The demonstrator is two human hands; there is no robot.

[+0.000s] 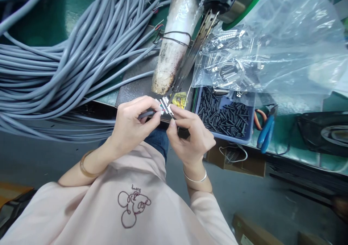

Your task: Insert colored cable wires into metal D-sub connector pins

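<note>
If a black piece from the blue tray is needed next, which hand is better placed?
Probably the right hand: it's nearer the blue tray, though busy at the connector. The left hand, farther off, holds a grey cable.

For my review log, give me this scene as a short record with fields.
Left hand: pinching a grey cable
Right hand: at a small connector; exact grip unclear
Above connector: soldering iron, pointing down
Right side: blue tray of black tubes, clear bag of metal parts, pliers
Upper left: cable bundle
</note>
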